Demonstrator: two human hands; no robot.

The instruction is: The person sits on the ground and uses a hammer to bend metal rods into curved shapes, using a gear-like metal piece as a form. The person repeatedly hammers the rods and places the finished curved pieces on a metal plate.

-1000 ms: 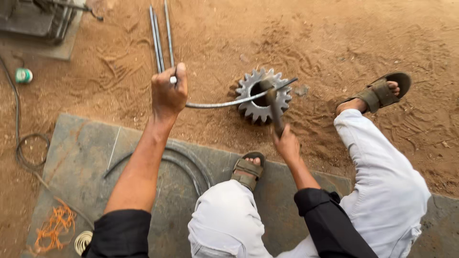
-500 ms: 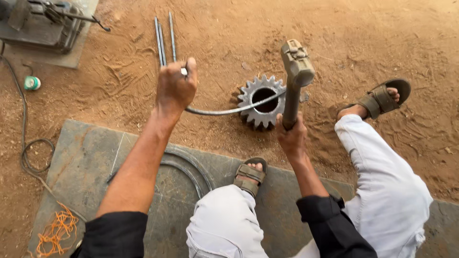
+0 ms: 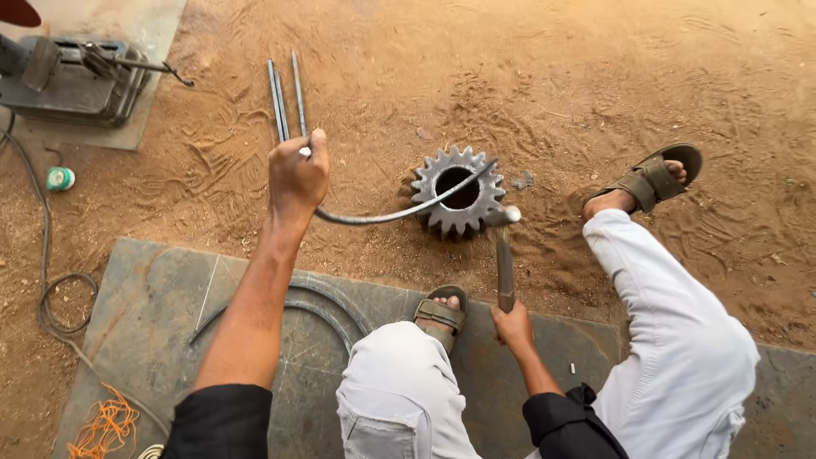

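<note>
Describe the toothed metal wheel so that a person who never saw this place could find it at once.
Look at the sandy ground beyond the grey stone slab, between the person's two sandalled feet. The gear lies flat there, with a bent steel rod crossing its round centre hole. It alone has teeth around its rim.

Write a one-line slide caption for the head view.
Left hand steadies a curved steel rod across a gear while right hand brings a hammer down.
</note>
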